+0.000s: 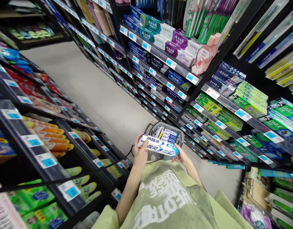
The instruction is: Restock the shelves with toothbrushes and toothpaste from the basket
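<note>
Two white and blue toothpaste boxes [160,147], one against the other, are held level in front of my body. My left hand [141,152] grips their left end, with its thumb over the front. At the opposite end, my right hand [181,156] is closed round the boxes' lower right corner. Just beyond them is a grey shopping basket [182,136], partly hidden behind the held boxes. Inside it lie several blue and white toothpaste boxes [168,135] and some slim packages too small to make out.
A tall shelf [165,52] with toothpaste boxes and hanging toothbrushes runs along the right. Lower racks [33,141] of bagged and bottled goods stand on the left. Between them lies a pale floor aisle [89,86]. A dark cord or strap [108,165] crosses at left.
</note>
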`<state>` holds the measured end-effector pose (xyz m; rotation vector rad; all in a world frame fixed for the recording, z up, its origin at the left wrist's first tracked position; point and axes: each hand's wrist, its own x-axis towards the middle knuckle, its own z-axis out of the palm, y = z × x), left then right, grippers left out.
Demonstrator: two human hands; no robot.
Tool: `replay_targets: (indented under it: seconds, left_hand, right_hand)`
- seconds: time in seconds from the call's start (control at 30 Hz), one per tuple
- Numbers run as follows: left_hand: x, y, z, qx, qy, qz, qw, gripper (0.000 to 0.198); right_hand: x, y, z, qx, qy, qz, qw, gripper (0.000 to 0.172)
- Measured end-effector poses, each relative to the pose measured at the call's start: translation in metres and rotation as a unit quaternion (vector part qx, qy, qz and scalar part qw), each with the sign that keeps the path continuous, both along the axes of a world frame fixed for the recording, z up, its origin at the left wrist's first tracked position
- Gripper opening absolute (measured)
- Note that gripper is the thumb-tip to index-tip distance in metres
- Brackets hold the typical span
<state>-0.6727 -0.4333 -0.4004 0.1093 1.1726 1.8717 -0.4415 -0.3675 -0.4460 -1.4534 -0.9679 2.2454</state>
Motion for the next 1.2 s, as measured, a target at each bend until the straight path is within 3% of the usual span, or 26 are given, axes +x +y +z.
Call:
replay_targets:
  seconds: [0.13, 0.3, 0.43, 0.57, 0.63, 0.73, 0.87, 0.97, 1.1, 1.2]
  left_hand:
    - [-0.001, 0.002, -0.011, -0.061, -0.012, -0.044, 0.997, 0.060]
    - [0.012, 0.006, -0.034, -0.106, -0.045, -0.072, 0.991, 0.059]
    - [0.029, 0.011, -0.053, -0.133, -0.090, -0.075, 0.984, 0.055]
    - [0.044, 0.016, -0.067, -0.151, -0.125, -0.071, 0.978, 0.053]
    - [0.052, 0.020, -0.070, -0.165, -0.133, -0.063, 0.975, 0.052]
    - [0.062, 0.026, -0.071, -0.181, -0.131, -0.063, 0.973, 0.051]
    - [0.076, 0.035, -0.077, -0.193, -0.118, -0.044, 0.973, 0.054]
    - [0.086, 0.038, -0.094, -0.199, -0.133, -0.021, 0.971, 0.057]
    - [0.110, 0.034, -0.138, -0.183, -0.192, 0.008, 0.964, 0.048]
    - [0.142, 0.020, -0.180, -0.218, -0.208, 0.025, 0.953, 0.035]
  right_hand:
    - [0.001, 0.008, -0.002, -0.041, -0.010, 0.006, 0.999, 0.056]
    - [0.023, 0.017, 0.002, 0.034, -0.077, -0.005, 0.996, 0.045]
    - [0.049, 0.028, 0.004, 0.151, -0.077, 0.094, 0.981, 0.046]
    - [0.066, 0.049, 0.005, 0.268, -0.148, 0.250, 0.919, 0.047]
    - [0.070, 0.062, 0.006, 0.279, -0.167, 0.308, 0.894, 0.043]
    - [0.075, 0.079, 0.007, 0.239, -0.137, 0.351, 0.895, 0.042]
    - [0.085, 0.093, -0.005, 0.169, -0.113, 0.333, 0.921, 0.051]
    - [0.099, 0.090, -0.029, 0.100, -0.142, 0.306, 0.936, 0.051]
    - [0.128, 0.075, -0.069, 0.023, -0.175, 0.220, 0.959, 0.055]
    - [0.153, 0.072, -0.096, 0.026, -0.212, 0.127, 0.969, 0.057]
